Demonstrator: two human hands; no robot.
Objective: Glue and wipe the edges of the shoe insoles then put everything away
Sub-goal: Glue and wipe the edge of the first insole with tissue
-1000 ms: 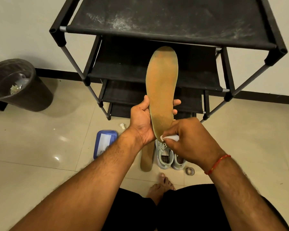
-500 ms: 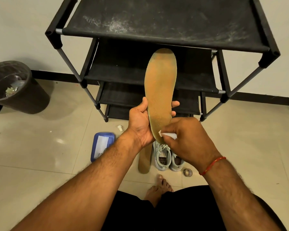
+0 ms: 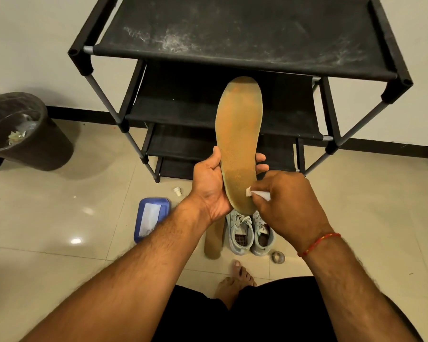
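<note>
- dark bin (image 3: 35, 144) on the left by the wall, scraps of litter at the bottom
- blue tray (image 3: 151, 218) on the tiles, white sheet lying inside
- left hand (image 3: 209, 187) wrapped round the tan insole (image 3: 239, 141), held upright in front of the black rack (image 3: 232, 45)
- right hand (image 3: 287, 203) pinching a white wipe (image 3: 257, 193) against the insole's lower right edge
- second insole (image 3: 214, 240) on the floor beside the pale shoes (image 3: 250, 233)

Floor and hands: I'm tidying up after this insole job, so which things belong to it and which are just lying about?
In the job:
insole in left hand
white tube in right hand
second insole
shoes
small white cap
blue tray

Lying about:
bin
shoe rack
tape roll
</note>
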